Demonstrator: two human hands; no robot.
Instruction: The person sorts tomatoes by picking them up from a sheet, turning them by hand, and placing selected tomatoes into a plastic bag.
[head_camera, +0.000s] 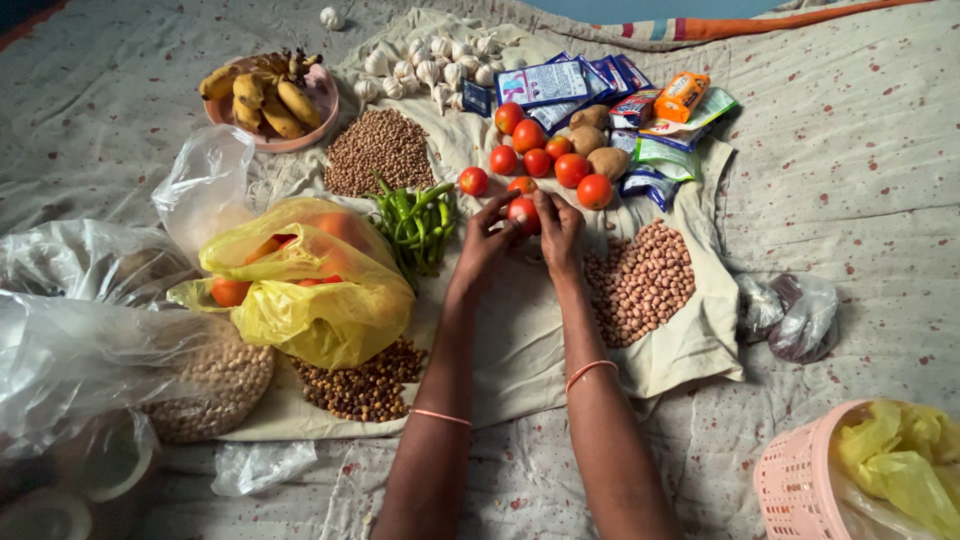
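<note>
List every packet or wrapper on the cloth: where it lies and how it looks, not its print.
Flat blue-and-white packets: fanned at the top, behind the tomatoes.
Orange packet: top right, blocky, lying on the sachets.
Green-and-white sachets: right of the potatoes, flat.
Small dark sachet: beside the garlic.

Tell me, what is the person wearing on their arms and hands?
Both forearms are bare, with no sleeves showing. The left hand has a thin pinkish-orange band farther up the forearm. The right hand has a matching thin band around its forearm. No gloves or watch show; rings cannot be made out at this size.
</note>
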